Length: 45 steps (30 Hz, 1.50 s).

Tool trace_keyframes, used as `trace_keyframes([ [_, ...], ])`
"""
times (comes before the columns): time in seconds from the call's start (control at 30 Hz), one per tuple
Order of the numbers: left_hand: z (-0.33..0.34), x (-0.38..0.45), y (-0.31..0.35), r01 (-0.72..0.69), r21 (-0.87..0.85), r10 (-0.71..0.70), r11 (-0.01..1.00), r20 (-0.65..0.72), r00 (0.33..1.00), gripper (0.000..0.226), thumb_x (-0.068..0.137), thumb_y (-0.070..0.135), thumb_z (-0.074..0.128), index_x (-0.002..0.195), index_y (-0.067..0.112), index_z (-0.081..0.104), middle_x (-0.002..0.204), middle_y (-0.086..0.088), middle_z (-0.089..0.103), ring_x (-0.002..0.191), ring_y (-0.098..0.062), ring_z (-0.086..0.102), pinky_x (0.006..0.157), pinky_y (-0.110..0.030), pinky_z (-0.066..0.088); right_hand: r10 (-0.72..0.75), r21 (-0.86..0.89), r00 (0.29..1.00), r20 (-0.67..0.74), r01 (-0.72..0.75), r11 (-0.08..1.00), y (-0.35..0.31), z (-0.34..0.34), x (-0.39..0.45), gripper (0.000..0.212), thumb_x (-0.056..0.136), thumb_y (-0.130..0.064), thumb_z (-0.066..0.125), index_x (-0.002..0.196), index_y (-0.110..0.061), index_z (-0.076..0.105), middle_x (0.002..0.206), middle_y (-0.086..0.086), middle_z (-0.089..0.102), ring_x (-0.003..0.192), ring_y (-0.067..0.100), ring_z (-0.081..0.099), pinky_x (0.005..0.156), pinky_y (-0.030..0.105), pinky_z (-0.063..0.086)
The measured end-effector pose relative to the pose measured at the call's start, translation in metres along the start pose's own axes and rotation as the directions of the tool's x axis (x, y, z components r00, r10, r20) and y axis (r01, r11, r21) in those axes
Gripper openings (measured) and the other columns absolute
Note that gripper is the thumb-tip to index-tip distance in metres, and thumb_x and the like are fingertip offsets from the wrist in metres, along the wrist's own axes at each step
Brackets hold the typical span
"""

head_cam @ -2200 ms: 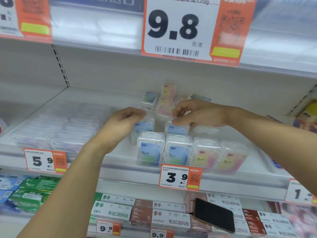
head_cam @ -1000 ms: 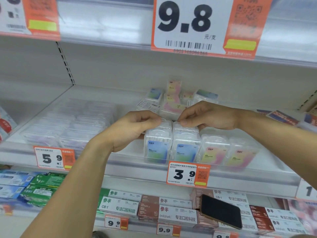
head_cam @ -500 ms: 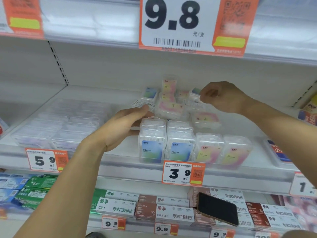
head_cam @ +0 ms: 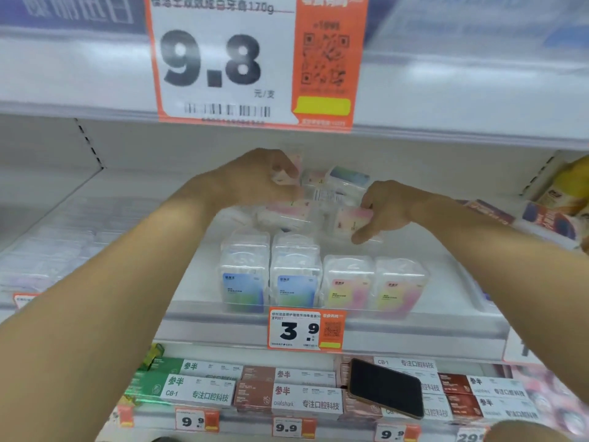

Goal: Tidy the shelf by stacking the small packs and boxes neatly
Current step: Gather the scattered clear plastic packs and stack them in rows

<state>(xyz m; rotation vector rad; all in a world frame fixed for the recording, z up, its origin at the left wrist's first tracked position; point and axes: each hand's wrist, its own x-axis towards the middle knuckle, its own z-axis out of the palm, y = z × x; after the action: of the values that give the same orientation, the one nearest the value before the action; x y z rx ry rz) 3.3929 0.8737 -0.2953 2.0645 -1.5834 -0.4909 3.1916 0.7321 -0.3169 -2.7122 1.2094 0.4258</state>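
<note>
Your right hand (head_cam: 387, 212) grips a pink pack (head_cam: 352, 222), left hand (head_cam: 255, 178) another; set each upright behind the front row (head_cam: 322, 282).

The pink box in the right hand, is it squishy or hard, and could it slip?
Probably hard: the pink box keeps flat sides and square corners in the right hand. It looks light, since just fingertips hold it. Its clear shiny plastic may be slippery, so that grip could slide.
</note>
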Motion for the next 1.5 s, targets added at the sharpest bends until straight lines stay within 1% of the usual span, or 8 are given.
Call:
trace_keyframes([
  [0.2,0.026,0.038,0.006,-0.050,0.409,-0.116,0.911,0.371,0.921,0.089,0.066,0.040,0.085,0.141,0.035,0.038,0.145,0.007,0.041,0.128,-0.020,0.044,0.108,-0.040,0.038,0.043,0.225,0.954,-0.297,0.026,0.974,0.021,0.008,-0.009,0.057,0.065,-0.048,0.086,0.099,-0.016,0.055,0.105,0.004,0.062,0.092,0.025,0.057,0.077,0.034,0.047],
  [0.33,0.028,0.040,0.015,-0.068,0.504,-0.073,0.861,0.256,0.964,0.081,0.066,0.036,0.084,0.135,0.028,0.043,0.124,0.003,0.052,0.106,-0.020,0.053,0.085,-0.031,0.048,0.121,0.668,0.911,-0.395,0.194,0.718,0.040,0.011,-0.040,0.051,0.076,-0.045,0.081,0.112,-0.020,0.055,0.091,0.001,0.070,0.072,0.019,0.065,0.067,0.031,0.049],
  [0.43,0.025,0.038,0.032,-0.035,0.289,-0.005,0.957,0.135,0.991,0.057,0.066,0.038,0.078,0.112,0.026,0.045,0.104,0.000,0.059,0.076,-0.015,0.054,0.054,-0.023,0.043,0.145,0.850,0.934,-0.327,0.223,0.478,0.050,0.022,-0.064,0.046,0.077,-0.035,0.083,0.111,-0.017,0.058,0.081,0.007,0.077,0.061,0.021,0.071,0.059,0.035,0.057],
  [0.57,0.025,0.028,0.060,-0.013,0.084,0.002,0.996,0.129,0.992,0.068,0.064,0.044,0.085,0.116,0.027,0.045,0.101,0.015,0.052,0.087,-0.002,0.055,0.061,-0.021,0.044,0.128,0.844,0.949,-0.287,0.187,0.503,0.060,0.044,-0.073,0.042,0.074,-0.032,0.085,0.106,-0.020,0.061,0.093,-0.002,0.076,0.072,0.016,0.076,0.072,0.039,0.060],
  [0.9,0.048,0.018,0.072,-0.117,0.323,0.030,0.939,0.264,0.964,0.048,0.069,0.062,0.074,0.094,0.026,0.055,0.097,0.010,0.057,0.086,-0.008,0.054,0.071,-0.016,0.043,-0.062,0.763,0.978,-0.197,0.193,0.617,0.068,0.054,-0.071,0.035,0.083,-0.054,0.068,0.106,-0.029,0.067,0.106,-0.010,0.069,0.096,0.009,0.066,0.080,0.025,0.050],
  [1.1,0.053,0.021,0.079,-0.095,0.374,-0.056,0.923,0.373,0.926,0.058,0.090,0.067,0.040,0.090,0.013,0.064,0.087,0.005,0.062,0.083,-0.015,0.058,0.082,-0.031,0.048,-0.067,0.816,0.969,-0.237,0.236,0.527,0.066,0.057,-0.073,0.034,0.087,-0.061,0.056,0.099,-0.031,0.069,0.096,-0.010,0.071,0.084,0.014,0.069,0.072,0.024,0.044],
  [1.27,0.047,0.018,0.078,-0.105,0.291,-0.029,0.951,0.421,0.906,0.044,0.093,0.053,0.050,0.095,0.014,0.069,0.074,0.007,0.057,0.052,0.001,0.048,0.060,-0.017,0.042,-0.076,0.842,0.969,-0.237,0.244,0.481,0.063,0.059,-0.077,0.025,0.095,-0.050,0.054,0.100,-0.032,0.070,0.079,-0.019,0.070,0.069,-0.001,0.063,0.069,0.024,0.045],
  [1.5,0.047,0.009,0.068,-0.059,0.141,-0.017,0.988,0.482,0.876,0.051,0.082,0.063,0.058,0.095,0.016,0.071,0.073,0.001,0.055,0.067,-0.012,0.050,0.066,-0.026,0.047,-0.145,0.853,0.973,-0.182,0.229,0.468,0.060,0.055,-0.081,0.022,0.093,-0.045,0.060,0.096,-0.027,0.072,0.069,-0.017,0.067,0.058,-0.005,0.058,0.072,0.028,0.046],
])
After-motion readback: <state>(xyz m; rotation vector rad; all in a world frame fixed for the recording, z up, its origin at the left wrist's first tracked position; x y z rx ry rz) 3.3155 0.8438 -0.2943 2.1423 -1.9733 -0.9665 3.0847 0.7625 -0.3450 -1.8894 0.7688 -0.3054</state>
